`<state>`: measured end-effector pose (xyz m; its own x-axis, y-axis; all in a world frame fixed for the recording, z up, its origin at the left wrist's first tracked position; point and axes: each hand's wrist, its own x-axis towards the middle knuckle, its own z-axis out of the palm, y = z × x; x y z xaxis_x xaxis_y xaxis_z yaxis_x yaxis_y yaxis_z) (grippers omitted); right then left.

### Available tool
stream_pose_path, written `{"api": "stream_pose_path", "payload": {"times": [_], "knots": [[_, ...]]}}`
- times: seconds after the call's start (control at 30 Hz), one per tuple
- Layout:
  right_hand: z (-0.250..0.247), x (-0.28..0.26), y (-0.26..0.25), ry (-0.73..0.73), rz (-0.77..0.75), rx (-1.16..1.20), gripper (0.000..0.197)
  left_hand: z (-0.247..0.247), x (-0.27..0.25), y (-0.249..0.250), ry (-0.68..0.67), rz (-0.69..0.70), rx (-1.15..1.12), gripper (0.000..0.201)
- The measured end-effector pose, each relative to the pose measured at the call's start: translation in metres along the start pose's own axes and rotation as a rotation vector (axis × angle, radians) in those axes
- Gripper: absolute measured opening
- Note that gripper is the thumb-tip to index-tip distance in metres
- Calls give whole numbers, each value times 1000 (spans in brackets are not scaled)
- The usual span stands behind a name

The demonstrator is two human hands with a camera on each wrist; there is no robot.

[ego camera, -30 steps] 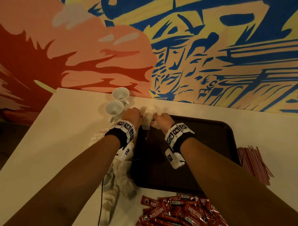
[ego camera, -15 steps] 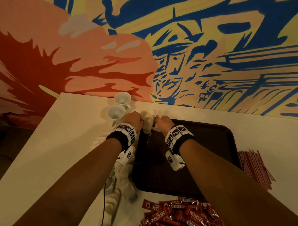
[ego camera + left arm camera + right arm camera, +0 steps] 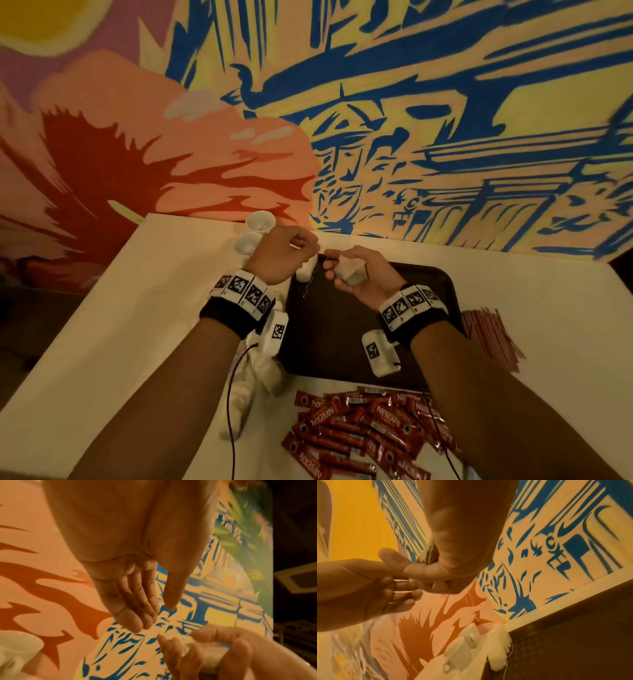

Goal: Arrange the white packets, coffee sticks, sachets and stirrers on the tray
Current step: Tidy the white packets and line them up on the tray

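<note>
Left of the tray, white packets lie loose on the table; over its far-left corner the left hand shows straight, narrowly spread fingers in its wrist view and seems to tease a thread. Just right, the right hand curls around 1 packet. Snag risk: that thread could tug the packet on the corner off the rim, while sticks near the tray and stirrers right wait.
</note>
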<state>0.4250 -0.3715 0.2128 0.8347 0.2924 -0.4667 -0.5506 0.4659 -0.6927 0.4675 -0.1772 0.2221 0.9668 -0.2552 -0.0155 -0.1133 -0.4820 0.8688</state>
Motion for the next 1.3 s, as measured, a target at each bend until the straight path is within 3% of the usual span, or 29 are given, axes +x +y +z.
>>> {"api": "stream_pose_path", "payload": {"times": [0.1,0.23,0.4,0.57,0.77,1.0,1.13,1.3], "knots": [[6,-36,11,-7,-37,6,32,7,-44,23,-34,61,-25,13],[12,-78,29,85,-70,-196,24,24,-102,42,-130,108,-13,21],[18,-120,45,73,-110,-376,34,34,-152,46,-45,116,13,28],[25,-147,64,50,-202,-425,40,35,-188,49,5,57,-223,32],[22,-160,87,50,-311,-426,57,43,-213,50,-26,-20,-486,27],[23,-166,85,123,-367,-481,33,38,-223,55,-117,-82,-514,34],[25,-169,82,159,-354,-448,46,35,-223,57,-193,-87,-488,27],[13,-171,79,242,-322,-300,45,29,-228,57,-96,7,-463,13]]}}
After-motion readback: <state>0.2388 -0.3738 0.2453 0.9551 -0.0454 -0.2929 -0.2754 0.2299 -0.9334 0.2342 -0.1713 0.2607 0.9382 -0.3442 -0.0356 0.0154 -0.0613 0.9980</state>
